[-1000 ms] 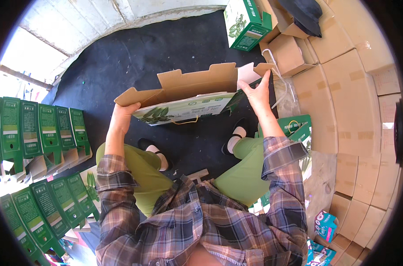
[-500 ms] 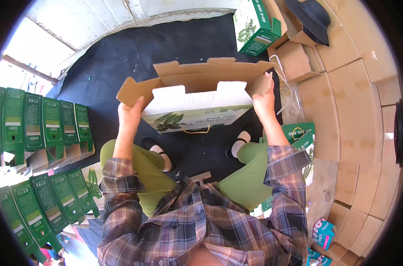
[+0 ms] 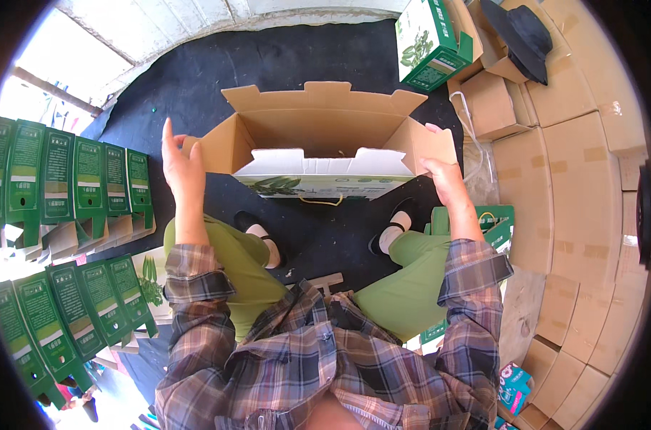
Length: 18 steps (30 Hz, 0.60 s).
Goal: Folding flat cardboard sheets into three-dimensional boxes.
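Note:
An unfolded carton [image 3: 318,188] stands before me, its brown inside facing up and its top flaps spread outward. Its near wall is white with green leaf print, and a yellowish cord handle [image 3: 322,203] hangs from it. At the carton's left flap, my left hand [image 3: 184,172] has its fingers stretched and apart, with the thumb by the flap's edge. On the other side my right hand [image 3: 443,179] grips the right flap, thumb on the inner face and fingertips showing beyond its far edge.
Rows of green cartons [image 3: 89,179] line the left side. A green-and-white carton [image 3: 422,46] stands at the far right, near a dark hat [image 3: 519,39]. Brown boxes [image 3: 583,193] are stacked along the right. Black sheeting [image 3: 282,61] covers the floor.
The carton has opened wider and tilted, showing more of its inside. My left hand has moved left and loosened, fingers now stretched. My right hand has shifted lower on the right flap.

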Tool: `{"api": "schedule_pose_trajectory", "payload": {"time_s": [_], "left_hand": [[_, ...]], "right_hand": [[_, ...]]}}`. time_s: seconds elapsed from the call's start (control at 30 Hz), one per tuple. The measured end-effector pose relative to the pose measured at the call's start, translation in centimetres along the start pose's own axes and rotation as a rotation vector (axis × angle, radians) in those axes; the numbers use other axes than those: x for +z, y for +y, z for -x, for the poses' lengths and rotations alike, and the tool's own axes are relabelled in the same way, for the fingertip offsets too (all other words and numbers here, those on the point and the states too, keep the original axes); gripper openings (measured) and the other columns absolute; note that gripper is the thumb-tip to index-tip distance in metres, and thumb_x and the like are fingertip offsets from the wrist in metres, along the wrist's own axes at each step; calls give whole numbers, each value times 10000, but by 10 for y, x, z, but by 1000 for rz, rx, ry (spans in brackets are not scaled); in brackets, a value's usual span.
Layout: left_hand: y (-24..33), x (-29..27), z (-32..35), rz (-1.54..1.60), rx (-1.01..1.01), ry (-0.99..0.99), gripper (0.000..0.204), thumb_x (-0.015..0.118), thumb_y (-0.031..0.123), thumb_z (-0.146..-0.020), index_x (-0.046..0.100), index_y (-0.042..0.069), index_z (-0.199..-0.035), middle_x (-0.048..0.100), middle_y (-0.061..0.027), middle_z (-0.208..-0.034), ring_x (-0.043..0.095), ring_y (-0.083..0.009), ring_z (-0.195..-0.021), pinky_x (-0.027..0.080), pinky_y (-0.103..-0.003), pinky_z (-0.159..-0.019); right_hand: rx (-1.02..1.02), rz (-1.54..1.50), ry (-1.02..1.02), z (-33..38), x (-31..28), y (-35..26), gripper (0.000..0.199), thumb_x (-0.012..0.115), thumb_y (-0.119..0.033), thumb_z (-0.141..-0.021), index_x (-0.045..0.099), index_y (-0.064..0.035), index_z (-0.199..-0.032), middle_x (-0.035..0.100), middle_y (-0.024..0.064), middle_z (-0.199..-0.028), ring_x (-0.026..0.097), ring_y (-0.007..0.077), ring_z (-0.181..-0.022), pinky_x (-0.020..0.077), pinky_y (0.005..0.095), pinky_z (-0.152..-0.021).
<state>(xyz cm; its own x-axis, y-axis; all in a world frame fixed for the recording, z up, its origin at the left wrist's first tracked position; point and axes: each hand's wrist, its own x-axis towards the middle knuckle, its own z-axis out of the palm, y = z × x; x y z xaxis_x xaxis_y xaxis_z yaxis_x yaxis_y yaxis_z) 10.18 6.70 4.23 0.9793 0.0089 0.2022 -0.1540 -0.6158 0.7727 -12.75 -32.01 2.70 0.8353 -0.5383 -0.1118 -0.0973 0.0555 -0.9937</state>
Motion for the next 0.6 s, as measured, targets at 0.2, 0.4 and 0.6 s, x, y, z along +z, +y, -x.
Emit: {"api": "schedule_pose_trajectory", "payload": {"time_s": [0.2, 0.4, 0.6], "left_hand": [[23, 25, 4, -681, 425, -28, 753, 576, -9, -779, 334, 194, -1462, 408, -75, -1438, 388, -277, -1326, 212, -572, -1109], [46, 44, 10, 100, 508, -61, 814, 784, 51, -673, 424, 121, -1400, 508, -109, -1306, 475, -274, -1211, 347, -427, -1056], [30, 20, 8, 218, 527, -556, 399, 815, 225, -664, 702, 87, -1021, 637, -64, -962, 582, -249, -1001, 398, -382, -959]], "right_hand": [[52, 64, -105, 14, 4, -10, 805, 468, 23, -743, 264, -153, -1502, 422, 69, -1423, 453, 180, -1260, 392, 318, -1032], [58, 116, -152, 23, -5, -8, 820, 483, -19, -762, 213, -180, -1519, 409, 42, -1437, 468, 190, -1243, 467, 349, -956], [193, 13, -155, 24, -6, -14, 797, 515, -39, -779, 229, -158, -1513, 400, 0, -1438, 481, 153, -1203, 496, 317, -895]]}}
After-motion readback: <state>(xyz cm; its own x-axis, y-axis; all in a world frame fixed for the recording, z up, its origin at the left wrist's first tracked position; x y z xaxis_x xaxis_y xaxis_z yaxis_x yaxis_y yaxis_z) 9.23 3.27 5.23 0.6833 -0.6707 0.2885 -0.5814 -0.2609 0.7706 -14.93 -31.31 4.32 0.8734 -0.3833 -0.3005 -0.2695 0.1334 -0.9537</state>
